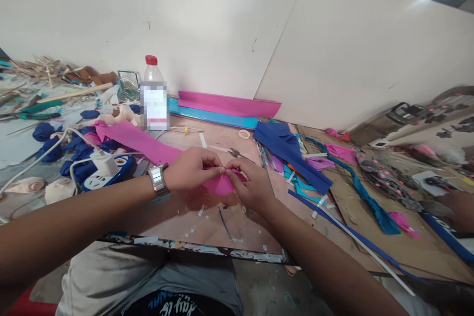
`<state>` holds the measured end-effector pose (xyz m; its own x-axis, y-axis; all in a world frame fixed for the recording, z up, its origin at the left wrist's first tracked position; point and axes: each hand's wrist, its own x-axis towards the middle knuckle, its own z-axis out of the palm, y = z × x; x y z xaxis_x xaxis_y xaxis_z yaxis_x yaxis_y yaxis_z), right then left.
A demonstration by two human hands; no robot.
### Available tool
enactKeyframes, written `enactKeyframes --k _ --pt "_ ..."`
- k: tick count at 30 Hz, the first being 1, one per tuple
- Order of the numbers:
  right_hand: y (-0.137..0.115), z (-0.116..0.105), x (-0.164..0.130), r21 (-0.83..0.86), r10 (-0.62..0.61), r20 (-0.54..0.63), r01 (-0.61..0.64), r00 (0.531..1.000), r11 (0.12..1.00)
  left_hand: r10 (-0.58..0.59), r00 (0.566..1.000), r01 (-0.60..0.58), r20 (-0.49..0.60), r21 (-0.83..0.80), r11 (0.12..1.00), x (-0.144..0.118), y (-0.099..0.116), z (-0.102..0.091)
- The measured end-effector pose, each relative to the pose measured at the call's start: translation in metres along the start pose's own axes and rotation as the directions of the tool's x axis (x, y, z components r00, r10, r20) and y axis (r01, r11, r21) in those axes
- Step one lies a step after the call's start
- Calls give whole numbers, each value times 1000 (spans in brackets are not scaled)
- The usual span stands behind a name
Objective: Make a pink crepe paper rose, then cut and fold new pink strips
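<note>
My left hand (pixel 194 169) and my right hand (pixel 251 185) meet over the wooden board (pixel 207 222), both pinching the near end of a long pink strip of foam sheet (pixel 148 144). The strip runs from my fingers back and left toward the plastic bottle (pixel 154 95). A folded part of it (pixel 221 185) shows under my fingertips. A metal watch (pixel 158 180) sits on my left wrist. Small scissors (pixel 234 152) lie just beyond my hands.
A white power strip with a charger (pixel 105 168) lies left of my hands among blue and cream fabric pieces. Pink (pixel 229 104) and cyan sheets lean against the wall. Blue sheet (pixel 289 153), teal strips and scraps lie right. Another person's hand (pixel 459 210) is at far right.
</note>
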<state>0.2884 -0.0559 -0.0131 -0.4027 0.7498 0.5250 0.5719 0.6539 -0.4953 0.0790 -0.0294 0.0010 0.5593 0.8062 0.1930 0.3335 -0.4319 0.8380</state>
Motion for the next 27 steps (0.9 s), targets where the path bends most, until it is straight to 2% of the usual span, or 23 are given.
enactKeyframes --k 5,7,13,16,22,27 --pt "-2 0 0 15 21 3 -21 1000 1000 55 998 -46 -35 222 974 -4 6 -2" --pt "-1 0 0 19 18 3 -18 1000 1000 53 998 -42 -36 249 968 -4 7 -3" --pt "2 1 0 0 -16 -24 16 1000 1000 10 1000 -11 7 26 1000 0 0 -2" --pt "1 0 0 -12 -7 -10 7 1000 1000 26 1000 -27 16 24 999 1 -2 -2" --pt "-1 -1 2 18 14 18 -14 1000 1000 104 994 -90 -30 308 947 -4 4 -2" --pt "1 1 1 17 23 9 -23 1000 1000 161 985 -117 -54 473 873 -5 0 2"
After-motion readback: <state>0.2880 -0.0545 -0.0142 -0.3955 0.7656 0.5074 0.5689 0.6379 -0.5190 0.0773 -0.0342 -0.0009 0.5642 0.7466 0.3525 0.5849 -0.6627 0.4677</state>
